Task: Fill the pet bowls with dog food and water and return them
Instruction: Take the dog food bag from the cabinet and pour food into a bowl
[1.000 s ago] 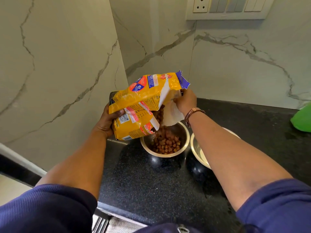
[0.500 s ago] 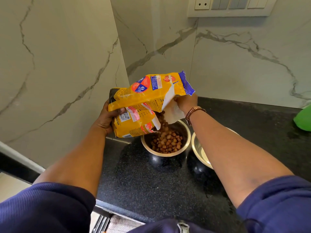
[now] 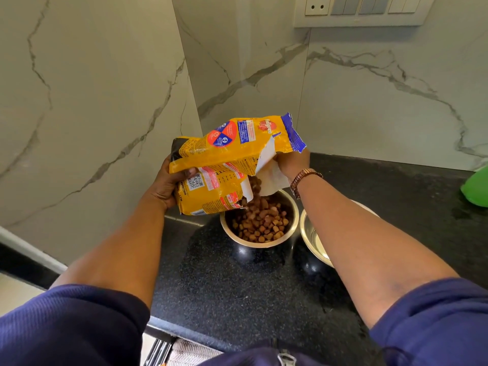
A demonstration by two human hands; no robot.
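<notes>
Left hand (image 3: pixel 169 184): forearm reaching forward, grip clamped on the bottom end of the yellow dog food bag (image 3: pixel 227 165), thumb across its printed face
Right hand (image 3: pixel 291 161): forearm reaching in from the right, wristwatch (image 3: pixel 303 179) on the wrist, grip closed on the torn open end of the bag
Dog food bag: held off the table (image 3: pixel 237 299) between both hands, tilted mouth-down, just above the left bowl
Kibble (image 3: pixel 260 223): spilling from the bag mouth, heaped in the steel bowl (image 3: pixel 293 225) directly below
Second steel bowl (image 3: pixel 309 233): just beside the first, on its right, partly hidden by the right forearm; contents unclear
Green object (image 3: pixel 475 190): at the right edge of the table, well apart
</notes>
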